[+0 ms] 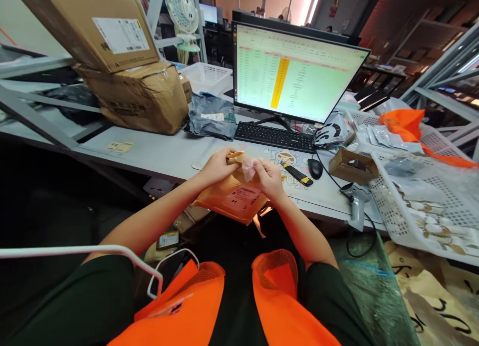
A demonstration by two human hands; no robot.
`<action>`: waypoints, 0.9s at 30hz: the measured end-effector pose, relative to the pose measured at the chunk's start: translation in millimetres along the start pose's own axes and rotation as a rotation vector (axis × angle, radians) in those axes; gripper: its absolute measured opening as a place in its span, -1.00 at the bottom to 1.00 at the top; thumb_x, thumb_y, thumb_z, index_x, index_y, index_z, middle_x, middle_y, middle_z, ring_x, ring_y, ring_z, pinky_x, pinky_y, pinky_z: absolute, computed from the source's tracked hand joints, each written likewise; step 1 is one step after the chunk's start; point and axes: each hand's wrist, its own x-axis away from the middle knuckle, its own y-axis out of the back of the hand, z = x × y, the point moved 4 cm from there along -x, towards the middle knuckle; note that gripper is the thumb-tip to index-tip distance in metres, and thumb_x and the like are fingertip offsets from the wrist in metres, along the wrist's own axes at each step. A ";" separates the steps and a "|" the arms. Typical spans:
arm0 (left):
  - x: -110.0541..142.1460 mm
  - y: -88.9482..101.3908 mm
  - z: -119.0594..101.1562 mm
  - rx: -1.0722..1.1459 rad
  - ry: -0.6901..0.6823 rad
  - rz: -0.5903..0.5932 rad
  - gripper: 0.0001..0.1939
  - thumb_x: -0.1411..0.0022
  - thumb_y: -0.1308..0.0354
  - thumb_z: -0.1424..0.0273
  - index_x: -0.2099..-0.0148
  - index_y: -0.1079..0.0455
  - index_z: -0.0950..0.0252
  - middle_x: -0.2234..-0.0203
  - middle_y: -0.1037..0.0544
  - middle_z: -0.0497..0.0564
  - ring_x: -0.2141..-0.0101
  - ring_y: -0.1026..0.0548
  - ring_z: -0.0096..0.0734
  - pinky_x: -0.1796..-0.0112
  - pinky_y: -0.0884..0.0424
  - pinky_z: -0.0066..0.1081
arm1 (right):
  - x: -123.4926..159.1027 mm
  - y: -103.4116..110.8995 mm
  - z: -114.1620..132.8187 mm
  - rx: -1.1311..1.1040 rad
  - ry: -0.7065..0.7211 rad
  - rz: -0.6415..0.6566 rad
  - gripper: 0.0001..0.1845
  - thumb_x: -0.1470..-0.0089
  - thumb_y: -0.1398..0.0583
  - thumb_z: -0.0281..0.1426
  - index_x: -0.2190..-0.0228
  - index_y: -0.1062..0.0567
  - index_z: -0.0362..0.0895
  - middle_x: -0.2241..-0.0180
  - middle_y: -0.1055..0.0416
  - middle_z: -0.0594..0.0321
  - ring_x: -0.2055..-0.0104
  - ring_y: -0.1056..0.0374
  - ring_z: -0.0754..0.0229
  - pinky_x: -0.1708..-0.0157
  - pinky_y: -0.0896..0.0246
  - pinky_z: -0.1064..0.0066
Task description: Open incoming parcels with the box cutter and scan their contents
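At the counter's [164, 156] near edge, the left hand [220, 167] has its fingers clamped on an open yellow envelope [228, 202]; the right hand's [271, 180] pinch a clear packet [248, 168] at its mouth, whether entering or leaving unclear. A cutter [297, 174] lies at three o'clock.

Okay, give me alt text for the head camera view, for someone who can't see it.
Two bare hands, left and right, hold an orange padded envelope and a small clear plastic bag at its top. Beyond are a keyboard and a monitor showing a spreadsheet, with cardboard boxes to the left.
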 end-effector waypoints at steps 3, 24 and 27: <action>3.1 -12.9 10.6 0.107 0.092 0.178 -0.50 0.04 -0.34 0.04 0.17 -0.51 0.31 0.35 -0.62 0.02 0.32 -0.55 -0.17 0.33 -0.39 -0.35 | 2.0 7.1 -8.5 0.038 -0.049 -0.066 -0.35 -0.33 -0.01 0.17 0.57 -0.29 -0.05 0.56 -0.28 0.30 0.46 -0.21 0.19 0.40 -0.17 0.33; 106.5 -0.2 -21.3 0.129 -0.203 0.019 -0.73 -0.31 -0.23 0.19 0.17 -0.56 0.30 0.37 -0.65 0.02 0.43 -0.54 -0.37 0.43 -0.36 -0.46 | 100.4 73.1 -40.3 0.650 0.040 -0.047 -0.38 -0.45 0.08 -0.06 0.63 -0.17 0.00 0.67 -0.18 0.29 0.60 -0.10 0.19 0.47 0.07 0.27; 98.5 4.5 -26.9 0.137 -0.156 -0.006 -0.71 -0.29 -0.22 0.17 0.15 -0.55 0.31 0.39 -0.63 0.01 0.43 -0.51 -0.38 0.44 -0.33 -0.46 | 99.1 72.8 -15.6 0.681 0.103 -0.145 -0.47 -0.43 0.02 -0.03 0.51 -0.34 -0.03 0.51 -0.39 0.18 0.42 -0.31 0.10 0.33 -0.13 0.25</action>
